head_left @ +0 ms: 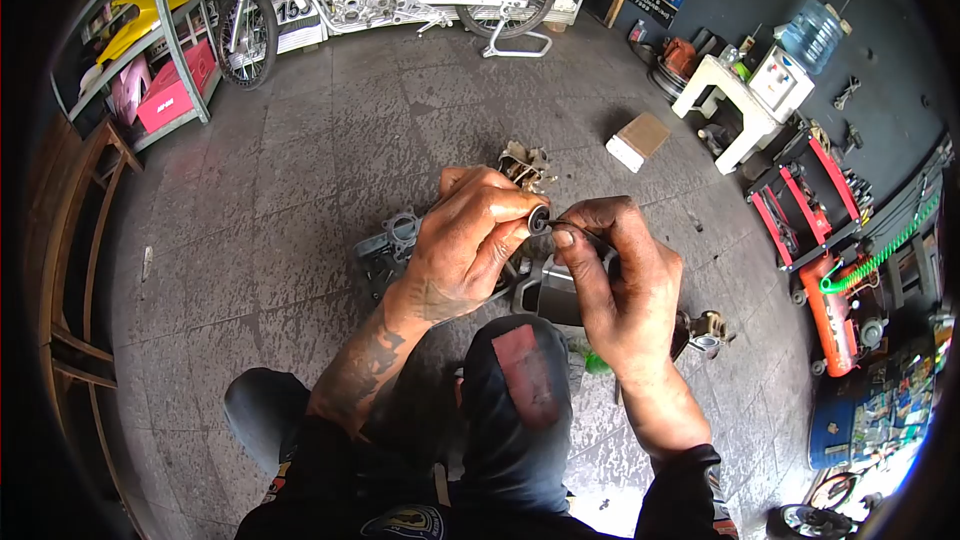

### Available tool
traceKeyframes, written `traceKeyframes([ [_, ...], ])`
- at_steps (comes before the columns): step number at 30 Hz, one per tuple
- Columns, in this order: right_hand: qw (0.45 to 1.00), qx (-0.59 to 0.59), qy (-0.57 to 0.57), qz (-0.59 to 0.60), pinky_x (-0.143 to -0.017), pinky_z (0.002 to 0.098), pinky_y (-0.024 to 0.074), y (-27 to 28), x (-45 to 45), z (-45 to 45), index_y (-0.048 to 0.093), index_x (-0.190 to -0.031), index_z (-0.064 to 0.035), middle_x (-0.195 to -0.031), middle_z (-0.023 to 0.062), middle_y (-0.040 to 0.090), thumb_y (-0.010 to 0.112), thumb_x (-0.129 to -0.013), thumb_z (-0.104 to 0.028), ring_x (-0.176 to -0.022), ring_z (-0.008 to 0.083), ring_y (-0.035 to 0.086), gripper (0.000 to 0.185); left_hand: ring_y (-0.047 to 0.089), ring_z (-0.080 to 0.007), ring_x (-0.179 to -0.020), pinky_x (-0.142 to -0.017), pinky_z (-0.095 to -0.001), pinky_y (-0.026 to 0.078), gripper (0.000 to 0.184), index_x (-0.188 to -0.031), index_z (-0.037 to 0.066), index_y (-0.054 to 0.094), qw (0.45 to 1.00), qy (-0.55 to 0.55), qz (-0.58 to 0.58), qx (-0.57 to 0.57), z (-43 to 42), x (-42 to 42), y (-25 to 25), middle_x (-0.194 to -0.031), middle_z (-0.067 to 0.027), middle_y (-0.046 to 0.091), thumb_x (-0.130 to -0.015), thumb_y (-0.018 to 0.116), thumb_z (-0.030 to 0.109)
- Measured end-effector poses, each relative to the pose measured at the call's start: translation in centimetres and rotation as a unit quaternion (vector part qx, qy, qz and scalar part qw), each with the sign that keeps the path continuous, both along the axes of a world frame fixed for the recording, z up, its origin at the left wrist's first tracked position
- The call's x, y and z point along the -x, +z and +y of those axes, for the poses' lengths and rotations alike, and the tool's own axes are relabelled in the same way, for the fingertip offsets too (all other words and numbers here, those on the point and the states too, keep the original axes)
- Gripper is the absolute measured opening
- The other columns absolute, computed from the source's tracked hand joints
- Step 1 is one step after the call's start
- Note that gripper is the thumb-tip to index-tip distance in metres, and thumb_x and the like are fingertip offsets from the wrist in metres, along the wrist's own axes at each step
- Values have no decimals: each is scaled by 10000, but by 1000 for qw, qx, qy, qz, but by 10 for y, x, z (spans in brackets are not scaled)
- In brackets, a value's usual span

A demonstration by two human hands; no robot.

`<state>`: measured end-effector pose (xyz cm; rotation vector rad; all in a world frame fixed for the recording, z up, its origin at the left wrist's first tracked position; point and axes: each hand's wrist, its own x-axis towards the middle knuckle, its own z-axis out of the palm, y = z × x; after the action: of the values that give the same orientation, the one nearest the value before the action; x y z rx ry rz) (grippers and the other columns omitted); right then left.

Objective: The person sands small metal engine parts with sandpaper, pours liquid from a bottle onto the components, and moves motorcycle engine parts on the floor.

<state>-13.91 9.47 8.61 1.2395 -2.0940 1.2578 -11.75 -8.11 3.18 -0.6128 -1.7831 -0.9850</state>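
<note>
Both hands are raised close together above the engine parts. My left hand point(465, 235) pinches a small round metal part point(539, 220) with a dark centre between thumb and fingers. Just to its right, my right hand point(625, 275) has thumb and index finger closed on a thin dark piece point(560, 224) that meets the round part; its full shape is hidden. Below and behind the hands lie a metal engine casing point(403, 230) at the left, a brownish metal part point(525, 165) beyond, and another metal part point(706, 333) at the right.
A cardboard box point(640, 140) rests on the tiled floor point(270, 200). A motorcycle frame point(400, 0) stands at the back. Shelving point(170, 20) is at the left; a white stand point(728, 100), red tool cart point(805, 202) and orange tank point(832, 315) are at the right.
</note>
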Motion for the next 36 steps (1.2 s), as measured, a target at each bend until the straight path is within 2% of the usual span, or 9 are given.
traceKeyframes([
  [4, 1000, 20, 18, -2, -597, 339, 521, -4, 3, 0, 614, -962, -19, -833, 122, 658, 683, -865, -8, -701, 266, 685, 120, 587, -200, -782, -802, -345, 381, 131, -1019, 70, 593, 1000, 12, -19, -7, 3, -1, -1, -875, -52, 625, -898, 633, 41],
  [6, 998, 20, 13, 57, -641, 341, 533, 0, 12, 0, 623, -938, -10, -895, 128, 645, 690, -843, 9, -781, 281, 683, 118, 586, -203, -767, -783, -343, 380, 134, -1017, 64, 591, 999, 14, -37, -3, 2, -1, -2, -867, -56, 617, -894, 634, 30],
  [9, 998, 13, 17, 51, -664, 346, 538, 1, 9, 1, 625, -929, -5, -926, 127, 631, 688, -834, 11, -816, 285, 675, 115, 589, -206, -762, -771, -341, 381, 127, -1008, 59, 588, 999, 8, -34, -9, 5, -3, -1, -874, -61, 618, -894, 633, 27],
  [19, 999, -10, -2, 45, -661, 351, 541, -6, 11, 5, 612, -902, -7, -903, 120, 633, 683, -838, 7, -797, 291, 675, 97, 593, -212, -774, -766, -342, 381, 109, -989, 48, 580, 998, 29, -53, -3, 9, 0, -6, -881, -66, 612, -896, 630, 23],
  [27, 999, 31, 14, 21, -671, 359, 530, -8, 16, 4, 612, -903, -6, -890, 128, 629, 682, -838, 11, -791, 304, 669, 97, 592, -221, -775, -765, -339, 395, 95, -975, 43, 581, 994, -1, -98, -48, 13, -2, -6, -874, -73, 606, -898, 630, 18],
  [31, 1000, 3, -6, 21, -673, 357, 528, -4, 9, 4, 610, -900, -3, -884, 132, 627, 677, -843, 14, -792, 299, 668, 90, 597, -222, -778, -763, -340, 405, 96, -975, 38, 581, 997, 0, -69, -37, 12, 0, -8, -883, -77, 614, -897, 632, 18],
  [36, 999, 29, -1, 17, -676, 354, 523, -7, 11, 3, 605, -896, 1, -886, 136, 627, 669, -857, 17, -790, 292, 666, 77, 603, -226, -777, -777, -336, 412, 99, -974, 35, 588, 995, -5, -80, -60, 15, -1, -8, -894, -82, 626, -892, 638, 13],
])
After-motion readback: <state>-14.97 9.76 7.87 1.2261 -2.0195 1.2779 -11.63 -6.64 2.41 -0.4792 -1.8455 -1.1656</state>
